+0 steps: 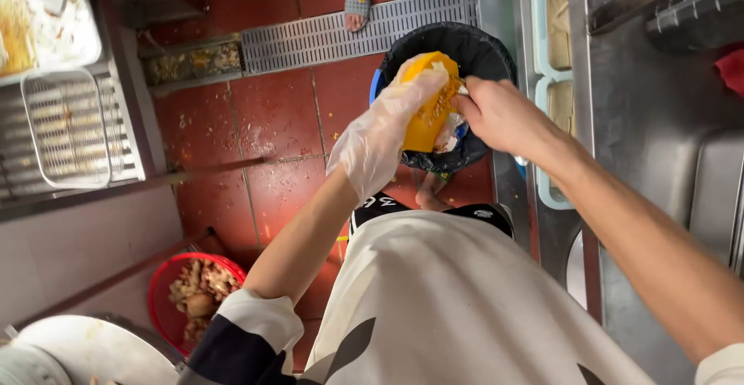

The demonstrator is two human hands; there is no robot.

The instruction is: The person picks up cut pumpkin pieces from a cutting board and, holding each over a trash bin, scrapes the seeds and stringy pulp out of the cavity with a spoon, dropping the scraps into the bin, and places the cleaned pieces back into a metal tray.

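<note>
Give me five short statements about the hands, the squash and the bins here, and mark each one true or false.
1. The left hand wears a clear plastic glove. True.
2. The right hand is gloved too. False: it is bare.
3. The orange squash half is held above the black-lined bin. True.
4. The red basket is empty. False: it holds brownish scraps.
5. The floor is blue carpet. False: red tiles.

Clear plastic glove on the left hand (385, 131), right hand (501, 114) bare; white top with dark-banded sleeves
</note>
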